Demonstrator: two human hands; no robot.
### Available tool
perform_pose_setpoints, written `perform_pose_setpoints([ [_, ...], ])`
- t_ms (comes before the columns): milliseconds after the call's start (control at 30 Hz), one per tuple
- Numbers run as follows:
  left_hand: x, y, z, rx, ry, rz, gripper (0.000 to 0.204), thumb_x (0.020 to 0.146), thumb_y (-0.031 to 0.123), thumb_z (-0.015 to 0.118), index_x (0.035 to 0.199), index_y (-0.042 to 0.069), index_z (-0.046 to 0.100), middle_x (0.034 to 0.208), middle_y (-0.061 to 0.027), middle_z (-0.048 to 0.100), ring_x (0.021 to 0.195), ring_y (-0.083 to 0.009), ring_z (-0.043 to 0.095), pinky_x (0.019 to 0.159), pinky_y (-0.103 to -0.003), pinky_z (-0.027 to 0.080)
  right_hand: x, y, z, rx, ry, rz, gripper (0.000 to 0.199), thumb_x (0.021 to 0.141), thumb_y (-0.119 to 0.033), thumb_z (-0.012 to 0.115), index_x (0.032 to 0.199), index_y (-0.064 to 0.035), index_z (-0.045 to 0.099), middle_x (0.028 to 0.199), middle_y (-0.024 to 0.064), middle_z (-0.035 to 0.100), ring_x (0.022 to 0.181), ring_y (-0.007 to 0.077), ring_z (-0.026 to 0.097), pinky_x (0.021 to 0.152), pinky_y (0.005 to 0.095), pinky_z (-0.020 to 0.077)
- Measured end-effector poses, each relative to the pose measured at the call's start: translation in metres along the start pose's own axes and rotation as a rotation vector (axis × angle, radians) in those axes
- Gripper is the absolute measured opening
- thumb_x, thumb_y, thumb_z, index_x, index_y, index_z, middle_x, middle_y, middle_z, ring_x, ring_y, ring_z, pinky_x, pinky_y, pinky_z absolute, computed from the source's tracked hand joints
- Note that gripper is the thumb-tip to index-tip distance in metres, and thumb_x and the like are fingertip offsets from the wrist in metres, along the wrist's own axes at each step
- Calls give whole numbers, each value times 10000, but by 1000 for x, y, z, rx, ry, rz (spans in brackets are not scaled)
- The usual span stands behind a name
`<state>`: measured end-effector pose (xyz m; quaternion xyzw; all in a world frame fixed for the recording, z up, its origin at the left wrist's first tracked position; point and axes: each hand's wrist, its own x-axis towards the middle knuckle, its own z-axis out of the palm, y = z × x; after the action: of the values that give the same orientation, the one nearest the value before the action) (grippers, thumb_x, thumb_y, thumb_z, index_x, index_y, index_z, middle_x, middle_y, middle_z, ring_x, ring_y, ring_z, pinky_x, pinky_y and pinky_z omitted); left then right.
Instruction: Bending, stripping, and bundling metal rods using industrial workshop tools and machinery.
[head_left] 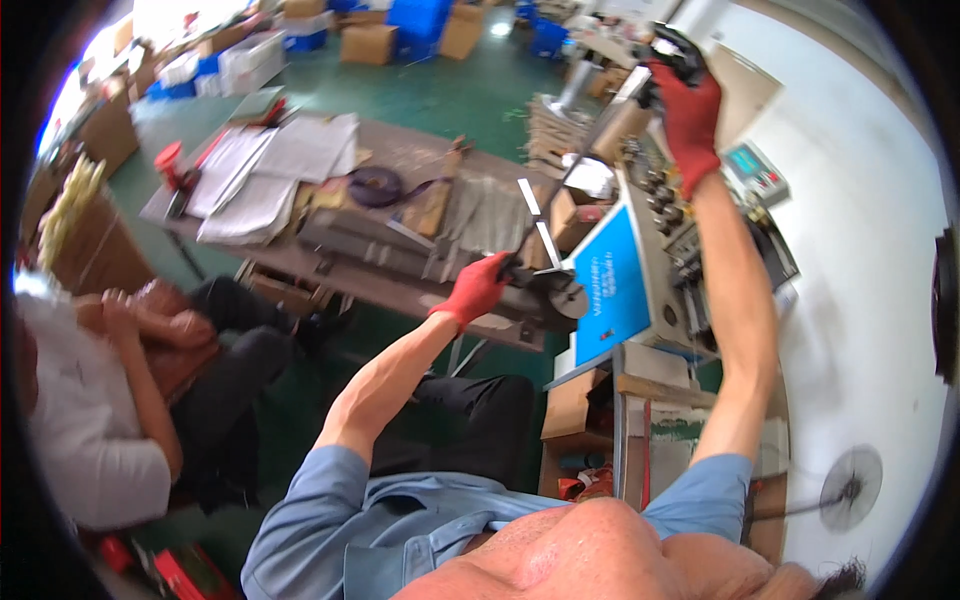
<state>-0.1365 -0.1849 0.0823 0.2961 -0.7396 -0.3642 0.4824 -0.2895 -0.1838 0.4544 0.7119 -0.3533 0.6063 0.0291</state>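
- Nearest, the left hand [476,291], in a red glove, is closed with its fingers curled round the lower end of a long dark strip [590,143]; the exact grip is blurred.
- The strip runs from the left hand up and away to the right hand, slanting above the bench; whether it is stiff or pulled taut I cannot tell.
- Just beyond the left hand, two short white pieces [547,244] lie along the line of the strip; whether they are fixed to it is unclear. A grey disc [569,300] sits just right of that hand.
- The right hand [690,108], gloved in red with dark fingers, is raised farther out and seems clenched on the strip's upper end.
- The step in hand looks like holding the strip stretched out between both hands; the next move would call for a firm grip at each end and clearance from the machine.
- Below the right hand stands the machine with a blue panel [612,287]; a small control box [757,173] is just right of that wrist.
- Ahead and left of the left hand, the bench [412,140] carries a dark purple roll [376,187] and, farther left, papers [262,165].
- Well beyond both hands, cardboard boxes [367,44] and blue bins [416,27] stand on the green floor [445,98].
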Motion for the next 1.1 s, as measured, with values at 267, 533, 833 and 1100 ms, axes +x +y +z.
perform_pose_setpoints([
  [267, 4, 20, -1, -72, -40, 32, 394, 769, 74, 655, 1160, 60, 610, 1008, -208, 647, 971, -389, 606, 813, -428, 487, 12, 28, -33, -181, -10, 27, 348, 957, -199, 582, 1264, -37, 596, 1076, 35, 679, 838, 84, 619, 738, 246, 502],
  [533, -3, 15, -2, 45, 23, 34, 339, 759, 65, 658, 1093, 46, 600, 803, -209, 616, 804, -421, 586, 692, -480, 455, 23, 68, -50, -316, -116, 26, 297, 976, -235, 551, 1156, -28, 666, 913, -16, 649, 742, 65, 548, 703, 237, 446],
  [833, 3, 8, 12, -17, 64, 55, 232, 748, 38, 629, 972, 32, 569, 815, -218, 602, 826, -438, 571, 691, -477, 453, 15, 40, -47, -263, -160, 10, 330, 989, -218, 523, 1283, -81, 582, 1139, 13, 670, 872, 65, 595, 709, 217, 472],
  [1100, -3, 1, 16, 31, 159, 104, 272, 747, 53, 616, 1017, 48, 588, 805, -219, 605, 804, -436, 582, 682, -486, 457, 28, 74, -66, -363, -252, 75, 307, 981, -213, 525, 1215, -47, 635, 1125, 5, 659, 930, 91, 584, 834, 232, 450],
])
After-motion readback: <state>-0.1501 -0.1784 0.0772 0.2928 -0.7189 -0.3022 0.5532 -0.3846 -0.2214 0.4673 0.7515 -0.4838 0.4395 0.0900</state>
